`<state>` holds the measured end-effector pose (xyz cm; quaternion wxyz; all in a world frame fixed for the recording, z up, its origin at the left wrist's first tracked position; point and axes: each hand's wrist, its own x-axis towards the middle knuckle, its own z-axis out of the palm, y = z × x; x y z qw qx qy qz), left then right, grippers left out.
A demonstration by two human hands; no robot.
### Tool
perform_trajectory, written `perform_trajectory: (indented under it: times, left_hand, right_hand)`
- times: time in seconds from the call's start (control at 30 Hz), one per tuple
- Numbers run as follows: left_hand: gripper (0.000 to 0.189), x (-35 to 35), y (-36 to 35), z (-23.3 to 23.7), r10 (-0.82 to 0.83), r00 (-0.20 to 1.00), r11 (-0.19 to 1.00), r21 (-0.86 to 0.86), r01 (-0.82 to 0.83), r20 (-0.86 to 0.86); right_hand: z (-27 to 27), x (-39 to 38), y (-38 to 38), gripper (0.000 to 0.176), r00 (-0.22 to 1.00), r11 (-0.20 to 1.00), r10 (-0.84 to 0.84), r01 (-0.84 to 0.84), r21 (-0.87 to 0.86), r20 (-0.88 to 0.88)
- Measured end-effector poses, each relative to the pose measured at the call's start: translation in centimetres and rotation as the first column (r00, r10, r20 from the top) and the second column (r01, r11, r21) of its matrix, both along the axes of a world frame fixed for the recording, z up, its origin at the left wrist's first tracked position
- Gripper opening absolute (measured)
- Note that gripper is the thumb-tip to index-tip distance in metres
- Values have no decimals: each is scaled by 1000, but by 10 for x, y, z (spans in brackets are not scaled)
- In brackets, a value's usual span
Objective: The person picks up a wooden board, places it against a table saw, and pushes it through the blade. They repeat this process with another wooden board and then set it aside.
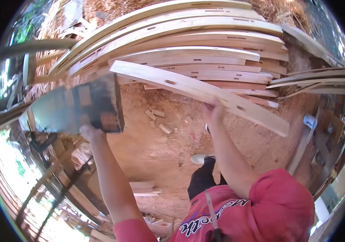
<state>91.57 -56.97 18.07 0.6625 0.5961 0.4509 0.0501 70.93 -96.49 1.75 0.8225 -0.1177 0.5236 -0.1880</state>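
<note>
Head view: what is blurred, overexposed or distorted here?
Head view: the dark block at the left hand is motion-blurred; the plank in the right hand is sharp; lower-left daylight is blown out; fisheye distortion seems to curve the stacked planks.

Sawdust floor [148,149] in the middle is lying open, with only small offcuts [158,121] littering it. Slotted plank [196,89] is crossing the upper right, and the plank stack [188,48] is walling off behind it. Dark machine block [79,109] is blocking the left, leaning timbers [299,155] are crowding the right.
</note>
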Motion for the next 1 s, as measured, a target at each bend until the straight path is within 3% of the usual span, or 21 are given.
perform_trajectory:
  times: [0.07, 0.13, 0.17, 0.2, 0.27, 0.33, 0.4, 0.5, 0.53, 0.57, 0.6, 0.63, 0.67, 0.73, 0.77, 0.8, 0.83, 0.87, 0.93, 1.0]
  left_hand:
    - [50, 1, -10, 0, 19, 999, 1000, -15, -18, 32]
    - [63, -16, 2, -9, -58, 982, 949, -294, 109, 177]
    - [68, -30, -1, -7, -42, 998, 968, -247, 51, 40]
    - [73, -49, -11, -7, -18, 994, 980, -199, -3, -104]
    - [88, -112, -8, -57, -55, 998, 965, -257, 42, -43]
    - [104, -198, -49, -60, -254, 967, 944, -223, 242, -25]
    - [109, -290, -64, -109, -326, 945, 832, -479, 281, -11]
    - [114, -389, -117, -72, -238, 967, 790, -597, 141, -87]
    - [114, -409, -128, -47, -81, 996, 709, -704, 32, -36]
    - [115, -422, -136, -21, 84, 996, 604, -796, -43, 10]
    - [115, -433, -143, 6, 119, 993, 612, -789, -56, 22]
    - [112, -445, -148, 33, 356, 921, 599, -795, -96, 157]
    - [110, -456, -141, 50, 566, 772, 581, -805, -124, 290]
    - [106, -489, -100, 64, 636, 681, 605, -782, -149, 363]
    - [102, -506, -81, 70, 671, 620, 619, -767, -166, 407]
    - [94, -518, -65, 94, 694, 564, 672, -684, -284, 448]
    - [91, -534, -34, 73, 656, 498, 738, -620, -267, 566]
    - [87, -557, 1, 50, 608, 430, 792, -551, -264, 668]
    - [75, -608, 53, 47, 618, 351, 785, -527, -325, 703]
    - [61, -663, 80, 52, 455, 278, 879, -376, -294, 846]
  right_hand:
    - [-2, -60, -46, 57, 991, 999, 22, -17, -40, 134]
    - [20, -115, -92, 56, 972, 994, 90, -73, -86, 216]
    - [34, -138, -115, 56, 957, 985, 143, -112, -131, 251]
    - [53, -155, -136, 54, 958, 973, 196, -165, -159, 209]
    - [92, -195, -178, 52, 966, 954, 242, -220, -203, 93]
    - [128, -228, -209, 51, 964, 938, 263, -245, -247, 45]
    - [165, -256, -228, 51, 965, 931, 255, -262, -253, -58]
    - [215, -291, -235, 54, 908, 873, 413, -372, -316, 70]
    - [230, -301, -232, 54, 892, 857, 447, -405, -318, 68]
    - [245, -304, -222, 58, 836, 829, 517, -436, -351, 183]
    - [256, -311, -208, 62, 763, 805, 574, -458, -377, 296]
    - [265, -320, -194, 62, 740, 793, 597, -485, -368, 311]
    - [271, -321, -181, 66, 683, 767, 634, -499, -402, 362]
    - [296, -316, -142, 70, 590, 730, 683, -524, -439, 431]
    - [311, -311, -116, 73, 469, 655, 755, -566, -500, 457]
    - [322, -308, -91, 75, 348, 578, 812, -590, -564, 468]
    - [322, -307, -72, 75, 336, 571, 816, -593, -568, 470]
    - [320, -304, -56, 76, 231, 486, 858, -658, -576, 459]
    - [325, -299, -19, 75, 68, 340, 896, -741, -579, 439]
    - [338, -291, 18, 74, -17, 265, 903, -764, -589, 428]
